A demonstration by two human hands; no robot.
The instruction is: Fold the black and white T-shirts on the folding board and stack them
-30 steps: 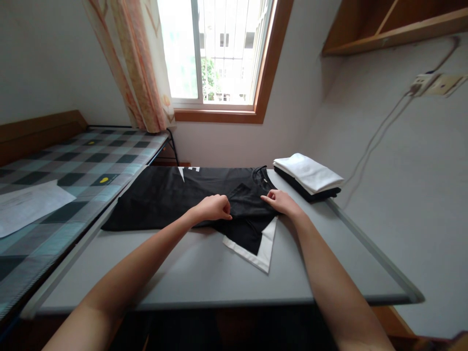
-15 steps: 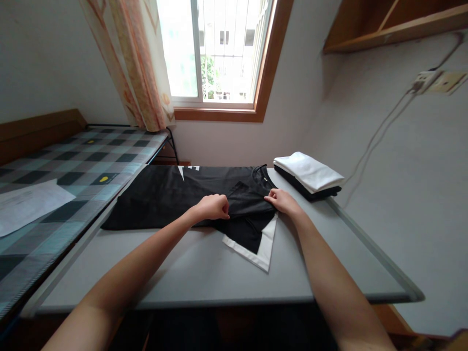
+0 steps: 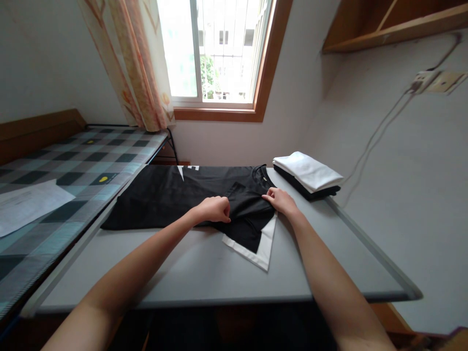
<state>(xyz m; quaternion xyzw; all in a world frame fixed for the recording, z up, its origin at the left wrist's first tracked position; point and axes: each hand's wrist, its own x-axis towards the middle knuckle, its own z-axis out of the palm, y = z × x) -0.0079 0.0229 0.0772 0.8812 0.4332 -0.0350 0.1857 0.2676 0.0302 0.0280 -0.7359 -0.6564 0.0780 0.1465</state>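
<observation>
A black T-shirt (image 3: pixel 164 200) with white print lies partly folded across the grey-white table (image 3: pixel 175 273), its collar to the right. One sleeve, edged with a white band (image 3: pixel 268 243), points toward me over the near side. My left hand (image 3: pixel 215 209) is closed on the shirt's fabric near the middle of the near edge; its fingertips are partly hidden. By the collar, my right hand (image 3: pixel 280 200) pinches the cloth between thumb and fingers. Between the two hands the fabric shows soft creases.
A stack of folded clothes, white (image 3: pixel 307 170) over black, sits at the table's right rear. To the left stands a bed with a checked mattress (image 3: pixel 109 156) and a paper sheet (image 3: pixel 32 202) on it. A wall shelf (image 3: pixel 395 29) hangs upper right, above a socket with a cable.
The sleeve cloth between my hands has shifted slightly and lies lower and more creased. My left hand has dipped a little; my right hand has moved slightly left.
</observation>
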